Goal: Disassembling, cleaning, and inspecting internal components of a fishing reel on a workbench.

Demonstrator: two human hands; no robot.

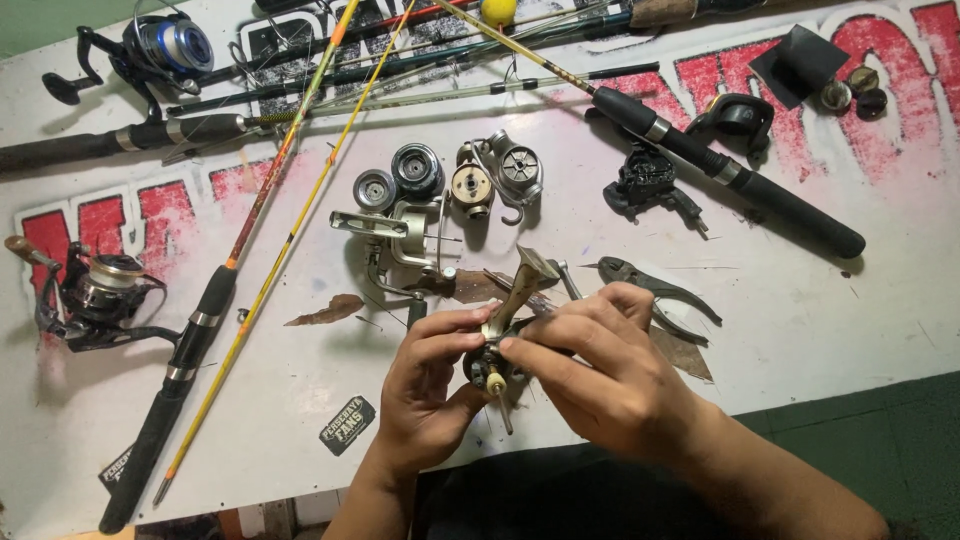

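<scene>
Head view: low in the middle of the frame, the left hand (425,395) cups a small stripped fishing reel body (497,352) from below, thumb and fingers curled tight around it. The right hand (600,365) comes over from the right side, its fingertips pinched narrow on the body's top. A tan metal foot rises from the reel towards the frame's centre, and a thin shaft with a yellow tip pokes down out of it. The piece looks like rigid metal, small but dense, probably greasy, so the chunky housing seems a safer hold than the slim shaft. Just beyond the hands on the white counter (800,300) lie pliers (650,285). Loose spools and gear parts (445,180) sit above centre, a whole reel (95,295) at far left, and fishing rods (720,165) cross the upper frame.
</scene>
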